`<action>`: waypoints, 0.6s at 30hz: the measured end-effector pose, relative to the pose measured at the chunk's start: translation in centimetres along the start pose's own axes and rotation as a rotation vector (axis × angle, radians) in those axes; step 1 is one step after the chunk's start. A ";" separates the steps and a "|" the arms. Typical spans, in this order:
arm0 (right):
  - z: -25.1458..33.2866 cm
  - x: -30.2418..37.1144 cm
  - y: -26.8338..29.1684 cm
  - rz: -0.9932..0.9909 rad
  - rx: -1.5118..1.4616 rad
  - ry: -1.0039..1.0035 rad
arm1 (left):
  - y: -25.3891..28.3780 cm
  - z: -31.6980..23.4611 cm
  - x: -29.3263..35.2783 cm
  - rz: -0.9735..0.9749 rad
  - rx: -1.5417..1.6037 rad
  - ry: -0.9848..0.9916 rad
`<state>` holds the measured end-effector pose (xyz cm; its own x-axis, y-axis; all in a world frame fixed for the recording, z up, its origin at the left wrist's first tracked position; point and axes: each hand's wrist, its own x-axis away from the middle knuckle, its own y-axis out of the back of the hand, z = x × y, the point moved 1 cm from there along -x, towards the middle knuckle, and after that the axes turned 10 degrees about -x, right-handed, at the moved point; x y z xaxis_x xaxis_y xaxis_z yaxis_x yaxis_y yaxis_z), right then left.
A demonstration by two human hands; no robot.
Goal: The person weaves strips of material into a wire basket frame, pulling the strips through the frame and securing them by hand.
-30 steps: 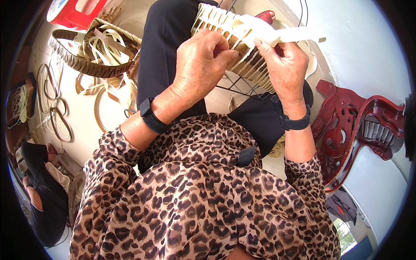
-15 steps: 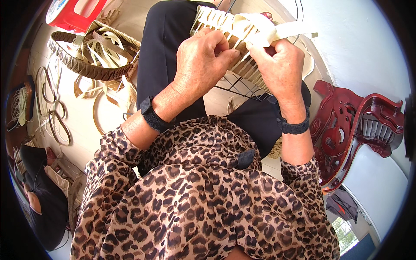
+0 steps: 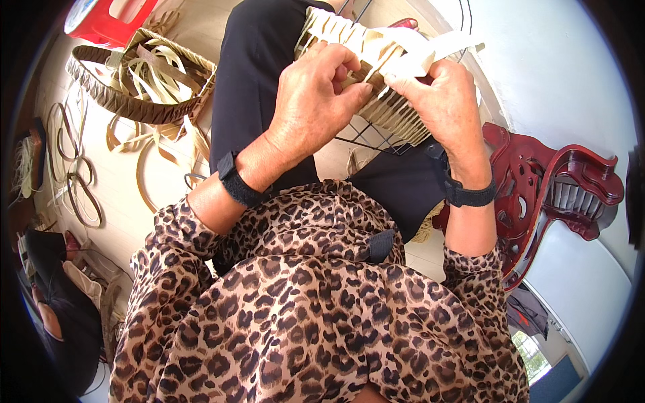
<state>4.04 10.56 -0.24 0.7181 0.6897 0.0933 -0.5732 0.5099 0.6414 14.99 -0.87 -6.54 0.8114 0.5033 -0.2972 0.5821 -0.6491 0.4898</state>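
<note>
A cream strip is wrapped and woven along the rim of a black wire-frame basket between my knees. Brown shows beneath the wrapped rim. My left hand is closed at the near side of the rim, with thumb and forefinger close together by the strip; what they pinch is hidden. My right hand pinches the wide cream strip between thumb and fingers. The strip's loose end sticks out to the right past that hand.
At the far left, a brown woven basket holds loose strips, beside a red plastic stool. Looped strips lie on the floor. A dark red carved chair stands right, by a pale wall. Another person sits lower left.
My right hand has moved slightly right and turned outward. The wide strip that was bunched over the rim now lies flatter. My left hand stays nearly in place.
</note>
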 end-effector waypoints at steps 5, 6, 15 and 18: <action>0.5 0.3 -0.1 -0.013 0.027 0.001 | 0.0 0.0 1.8 0.112 -0.040 0.338; 0.5 0.3 -0.2 -0.009 0.001 -0.019 | -0.2 0.4 2.3 0.119 -0.042 0.354; 0.2 0.8 0.5 -0.033 -0.054 -0.154 | -0.8 0.4 3.3 0.312 0.432 0.636; -0.4 1.0 0.8 -0.029 -0.143 -0.229 | -1.2 -0.4 3.7 0.332 0.411 0.597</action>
<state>4.10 11.88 0.03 0.7961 0.5479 0.2570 -0.5895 0.6061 0.5340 17.26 2.01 -7.96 0.8477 0.3918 0.3578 0.3824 -0.9186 0.0998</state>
